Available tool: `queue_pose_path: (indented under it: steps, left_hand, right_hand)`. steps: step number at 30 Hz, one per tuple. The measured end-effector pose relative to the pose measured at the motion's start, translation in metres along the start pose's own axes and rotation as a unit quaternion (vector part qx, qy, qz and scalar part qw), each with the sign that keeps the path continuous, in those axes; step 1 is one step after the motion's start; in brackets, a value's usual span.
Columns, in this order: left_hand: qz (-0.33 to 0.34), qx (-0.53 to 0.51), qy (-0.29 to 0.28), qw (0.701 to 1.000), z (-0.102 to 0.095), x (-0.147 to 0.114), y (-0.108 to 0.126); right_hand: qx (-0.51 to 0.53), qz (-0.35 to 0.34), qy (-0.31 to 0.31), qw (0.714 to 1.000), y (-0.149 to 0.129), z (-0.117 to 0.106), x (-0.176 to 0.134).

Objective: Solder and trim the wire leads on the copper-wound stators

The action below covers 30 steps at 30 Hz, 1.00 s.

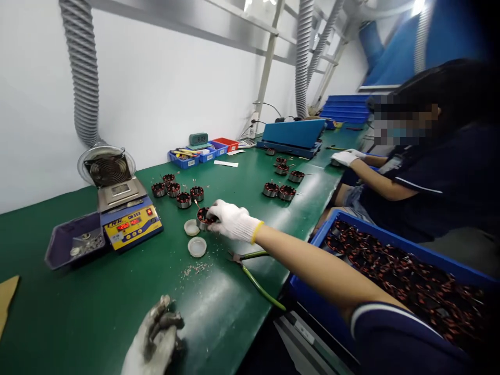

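Note:
My right hand (233,221), in a white knit glove with a yellow cuff, reaches across the green bench and grips a motor stator (203,217) with copper windings. Beside that stator are two small round whitish dishes, one nearer (197,247) and one farther (191,227). My left hand (153,338), gloved with grey-stained fingertips, hovers low at the front edge, fingers loosely curled and apart, with nothing visible in them. Green-handled cutters (250,271) lie with jaws apart below my right wrist. Wire clippings (195,269) are scattered near the dishes.
A soldering pot (130,221) with red digits stands left, beside a purple tray (58,245). Several stators (183,200) sit behind; more (287,192) stand right. A blue crate (394,239) full of stators is at right, near a seated co-worker (437,156) in white gloves.

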<state>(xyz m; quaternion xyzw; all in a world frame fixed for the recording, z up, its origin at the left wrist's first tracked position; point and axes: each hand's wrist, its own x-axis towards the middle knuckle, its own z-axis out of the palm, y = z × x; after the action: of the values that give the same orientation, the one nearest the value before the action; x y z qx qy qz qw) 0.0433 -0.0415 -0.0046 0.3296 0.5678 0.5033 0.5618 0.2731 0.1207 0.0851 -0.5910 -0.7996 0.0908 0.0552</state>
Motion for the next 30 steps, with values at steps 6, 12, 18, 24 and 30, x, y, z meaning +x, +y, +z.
queue_pose_path:
  steps: [6, 12, 18, 24, 30]
  left_hand:
    - [-0.083, -0.124, -0.111, 0.983, 0.008, -0.017, 0.011]
    - [0.18, 0.078, 0.119, 0.973, -0.01, -0.016, 0.015]
    - [0.413, 0.415, 0.188, 0.789, -0.025, -0.02, 0.015]
    - [0.441, 0.512, 0.177, 0.716, -0.028, -0.018, 0.014]
    - [0.068, 0.266, -0.135, 0.952, -0.016, -0.017, 0.037]
  right_hand:
    - [0.24, -0.277, 0.002, 0.93, -0.061, 0.036, -0.093]
    - [0.397, -0.169, -0.151, 0.889, -0.069, 0.041, -0.098]
    - [0.715, -0.031, -0.287, 0.637, -0.075, 0.067, -0.088]
    - [0.621, -0.006, -0.214, 0.754, -0.082, 0.07, -0.091]
    - [0.132, -0.369, 0.006, 0.92, -0.059, 0.035, -0.102]
